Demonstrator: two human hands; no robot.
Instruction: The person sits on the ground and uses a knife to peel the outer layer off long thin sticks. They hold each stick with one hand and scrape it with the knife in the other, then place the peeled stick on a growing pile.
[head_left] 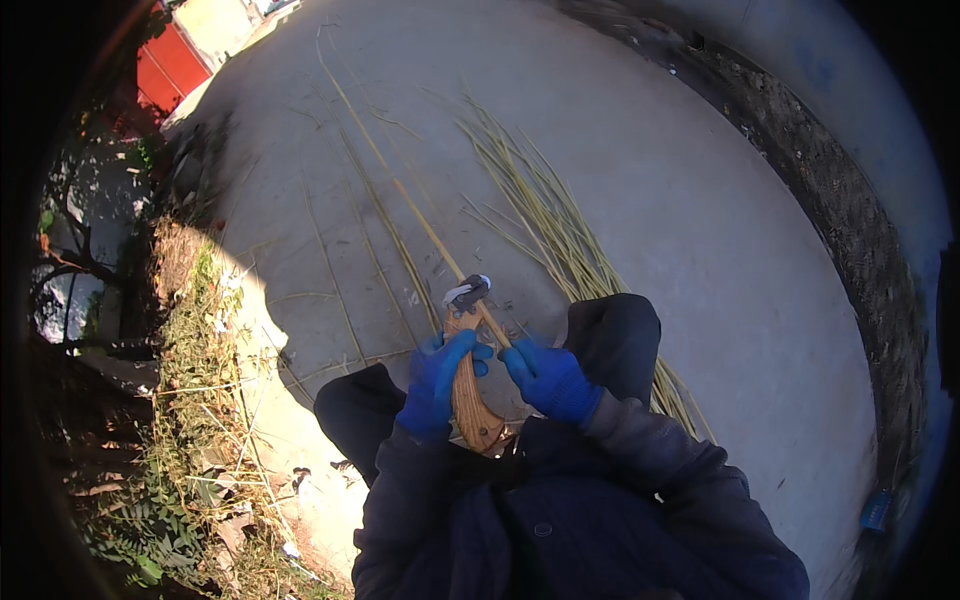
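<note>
Blue gloves cover both my hands. My left hand (pixel 436 380) is closed round a curved, flat wooden tool (pixel 468 395), whose broad lower end points toward my lap. At the tool's top sits a head wrapped in grey and white material (pixel 468 292). A long thin yellowish cane (pixel 428 228) runs from far ahead down to this head, and its near end comes out on the right side. My right hand (pixel 548 380) is closed on that near end. Whether the cane passes through the head or rests against it, I cannot tell.
A bundle of greenish canes (pixel 560 230) lies right of centre on the concrete ground (pixel 730 250). Several loose canes (pixel 385 225) lie ahead on the left. Weeds and dry stalks (pixel 210 400) border the left, a dark strip of soil (pixel 850 210) the right. My bent knees flank the tool.
</note>
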